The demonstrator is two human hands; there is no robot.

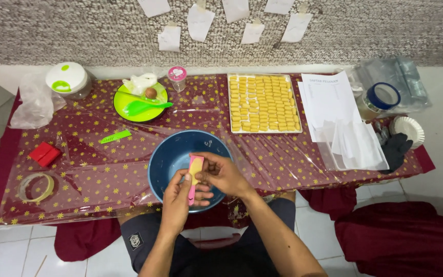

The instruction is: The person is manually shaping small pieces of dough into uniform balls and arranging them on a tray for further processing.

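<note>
Head view: pink mould (195,179) pinched between both hands' grip.

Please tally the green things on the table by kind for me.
Green plate: 1
Green spoon: 1
Green flat strip tool: 1
White lid with green parts: 1
Total: 4

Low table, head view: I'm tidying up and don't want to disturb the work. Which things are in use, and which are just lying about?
In use:
left hand and right hand, both on the pink mould
blue bowl beneath them

Lying about:
tray of yellow pastries
green plate
tape roll
red box
paper sheets
black glove
</note>
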